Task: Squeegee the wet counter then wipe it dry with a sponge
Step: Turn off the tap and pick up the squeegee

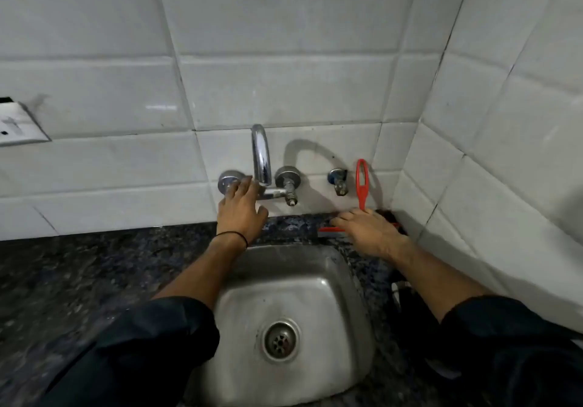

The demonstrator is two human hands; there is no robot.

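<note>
Squeegee, red, centre-right: my R grip flat on it, fingers straight. L grip at tap knob, can't tell if closed.

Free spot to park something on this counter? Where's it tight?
Free: the dark counter left of the sink, wall tiles to front edge; also inside it, around the drain. Tight: back right corner, right hand on the squeegee, and under the tap, where the left hand reaches.
</note>
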